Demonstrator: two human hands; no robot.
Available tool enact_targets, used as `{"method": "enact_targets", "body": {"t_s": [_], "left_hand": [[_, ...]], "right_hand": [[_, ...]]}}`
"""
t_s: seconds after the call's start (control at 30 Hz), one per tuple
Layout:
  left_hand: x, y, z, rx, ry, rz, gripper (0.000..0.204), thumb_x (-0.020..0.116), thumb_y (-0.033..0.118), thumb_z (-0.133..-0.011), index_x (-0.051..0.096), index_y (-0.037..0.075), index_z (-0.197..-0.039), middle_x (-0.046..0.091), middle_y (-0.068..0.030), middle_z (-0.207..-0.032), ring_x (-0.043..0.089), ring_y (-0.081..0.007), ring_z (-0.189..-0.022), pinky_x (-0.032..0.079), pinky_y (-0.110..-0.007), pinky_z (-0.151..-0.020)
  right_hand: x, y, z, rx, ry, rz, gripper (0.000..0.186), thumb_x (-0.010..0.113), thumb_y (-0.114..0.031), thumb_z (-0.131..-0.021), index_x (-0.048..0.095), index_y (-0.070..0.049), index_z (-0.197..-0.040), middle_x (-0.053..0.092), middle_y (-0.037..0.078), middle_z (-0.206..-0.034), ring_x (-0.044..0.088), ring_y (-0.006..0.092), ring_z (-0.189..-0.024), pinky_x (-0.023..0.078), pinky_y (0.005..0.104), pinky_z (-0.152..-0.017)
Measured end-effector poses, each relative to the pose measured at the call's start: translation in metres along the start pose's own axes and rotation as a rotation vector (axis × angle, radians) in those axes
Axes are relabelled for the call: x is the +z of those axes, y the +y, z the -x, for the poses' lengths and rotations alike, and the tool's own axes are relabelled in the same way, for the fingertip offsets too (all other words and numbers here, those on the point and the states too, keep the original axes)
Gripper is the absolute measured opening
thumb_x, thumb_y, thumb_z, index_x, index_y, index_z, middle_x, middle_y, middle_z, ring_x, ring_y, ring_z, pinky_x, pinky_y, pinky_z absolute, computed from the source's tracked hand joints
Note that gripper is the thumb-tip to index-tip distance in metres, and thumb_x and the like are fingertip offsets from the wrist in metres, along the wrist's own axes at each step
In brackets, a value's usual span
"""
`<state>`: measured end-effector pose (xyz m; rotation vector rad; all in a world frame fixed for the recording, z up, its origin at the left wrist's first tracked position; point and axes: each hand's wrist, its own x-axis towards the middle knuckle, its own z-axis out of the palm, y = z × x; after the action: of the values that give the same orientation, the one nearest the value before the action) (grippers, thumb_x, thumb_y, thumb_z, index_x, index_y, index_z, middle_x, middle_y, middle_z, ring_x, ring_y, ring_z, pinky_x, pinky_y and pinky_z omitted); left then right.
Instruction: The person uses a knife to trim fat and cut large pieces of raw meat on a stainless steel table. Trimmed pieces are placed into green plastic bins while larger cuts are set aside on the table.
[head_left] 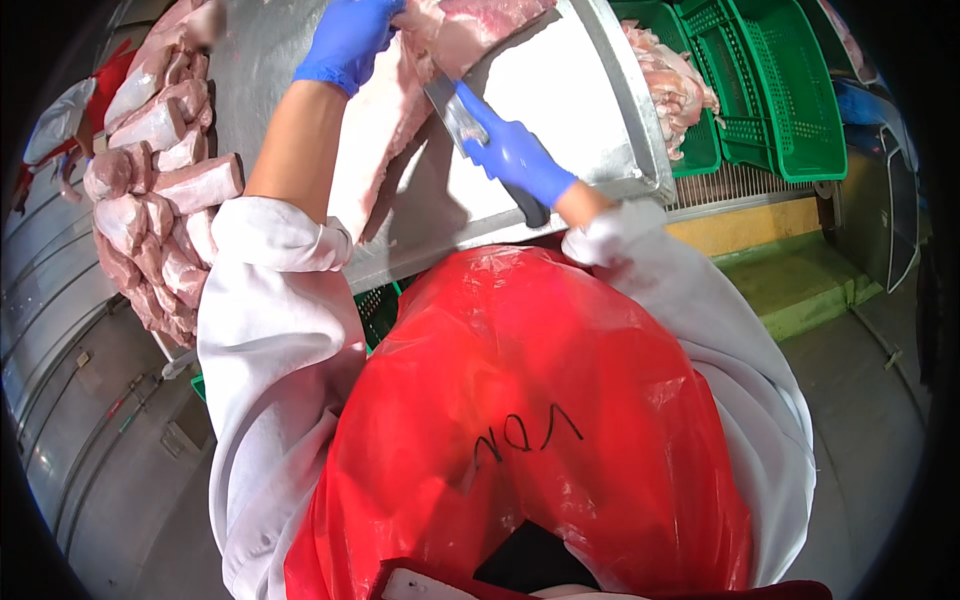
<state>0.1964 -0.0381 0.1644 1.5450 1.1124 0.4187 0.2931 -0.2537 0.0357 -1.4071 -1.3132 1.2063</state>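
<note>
My left hand (350,40), in a blue glove, grips the upper part of a long slab of pink raw meat (385,115) with pale fat. Its fingertips lie partly out of view at the top edge. In my right hand (515,155), also blue-gloved, is a knife (455,115), the blade pointing up and left against the slab's right edge. The dark end of its handle sticks out below the palm. Beneath the slab is a metal work table (600,110) with a raised rim, bright under strong light.
Many raw meat cuts (160,190) are heaped along the left side. Green perforated crates (785,90) stand at the right, one with pale trimmings (670,85). A green step (800,285) lies below them. Another person (65,115) is at the far left.
</note>
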Motion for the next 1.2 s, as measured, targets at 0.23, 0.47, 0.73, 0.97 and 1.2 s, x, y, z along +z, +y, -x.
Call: {"method": "enact_targets", "body": {"t_s": [0.23, 0.47, 0.73, 0.97, 1.2], "left_hand": [[-0.003, 0.013, 0.002, 0.009, 0.076, 0.104, 0.008, 0.053, 0.011, -0.085, 0.059, 0.01, -0.079, 0.052, 0.0004, -0.067, 0.046, -0.008, -0.054, 0.033, -0.023, -0.046], [-0.009, 0.027, 0.025, 0.099, 0.032, 0.255, 0.008, 0.051, 0.009, -0.088, 0.056, 0.011, -0.081, 0.052, 0.0011, -0.069, 0.044, -0.0062, -0.053, 0.03, -0.021, -0.045], [-0.014, 0.06, 0.046, 0.074, 0.024, 0.294, 0.011, 0.05, 0.007, -0.089, 0.053, 0.012, -0.079, 0.05, 0.0013, -0.069, 0.045, -0.0059, -0.055, 0.03, -0.02, -0.046], [-0.047, 0.064, 0.055, 0.163, 0.039, 0.476, 0.014, 0.05, 0.006, -0.091, 0.052, 0.012, -0.078, 0.049, 0.0029, -0.069, 0.044, -0.0045, -0.054, 0.029, -0.019, -0.045], [-0.043, 0.086, 0.078, 0.227, -0.011, 0.437, 0.016, 0.05, 0.007, -0.092, 0.051, 0.012, -0.077, 0.047, 0.0045, -0.064, 0.04, -0.0031, -0.05, 0.026, -0.019, -0.043]], "right_hand": [[0.007, 0.0, -0.04, -0.124, 0.057, 0.056, 0.076, 0.052, -0.02, -0.092, 0.015, -0.021, -0.158, 0.065, 0.011, -0.072, 0.063, 0.0215, -0.059, 0.055, 0.0349, -0.062], [0.024, -0.029, -0.065, 0.043, -0.043, 0.183, 0.075, 0.055, -0.022, -0.091, 0.019, -0.012, -0.156, 0.065, 0.022, -0.071, 0.064, 0.0269, -0.054, 0.054, 0.0393, -0.06], [0.053, -0.011, -0.038, -0.136, -0.008, -0.005, 0.072, 0.051, -0.02, -0.092, 0.019, -0.013, -0.156, 0.065, 0.014, -0.077, 0.065, 0.0233, -0.062, 0.054, 0.0343, -0.062], [0.097, -0.027, 0.001, -0.044, -0.051, 0.073, 0.078, 0.053, -0.014, -0.089, 0.015, -0.015, -0.157, 0.068, 0.023, -0.09, 0.067, 0.0309, -0.065, 0.056, 0.0407, -0.068], [0.133, -0.025, -0.089, -0.156, 0.147, 0.112, 0.072, 0.052, -0.018, -0.089, 0.022, -0.009, -0.154, 0.065, 0.025, -0.08, 0.067, 0.0369, -0.067, 0.055, 0.0387, -0.062]]}}
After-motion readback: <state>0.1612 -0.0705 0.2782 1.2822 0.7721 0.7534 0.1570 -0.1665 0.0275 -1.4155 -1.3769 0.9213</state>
